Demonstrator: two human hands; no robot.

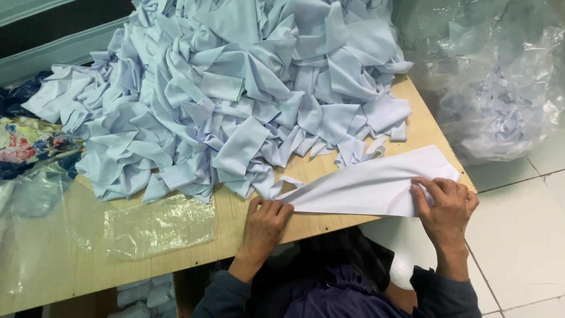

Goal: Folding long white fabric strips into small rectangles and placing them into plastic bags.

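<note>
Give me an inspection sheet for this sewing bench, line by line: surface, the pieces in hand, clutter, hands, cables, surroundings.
Surface: wooden table, bare at the near edge.
Job's things: white fabric piece lying flat at the table's near right corner, one end under each hand.
Clutter: large heap of pale blue fabric pieces; clear plastic sheet; floral cloth at the left.
Hands: left hand presses the piece's narrow end; right hand pinches its wide end with the fingers.
Cables: nothing seen.
Surroundings: clear plastic bag holding more fabric, standing on a white tiled floor.
</note>
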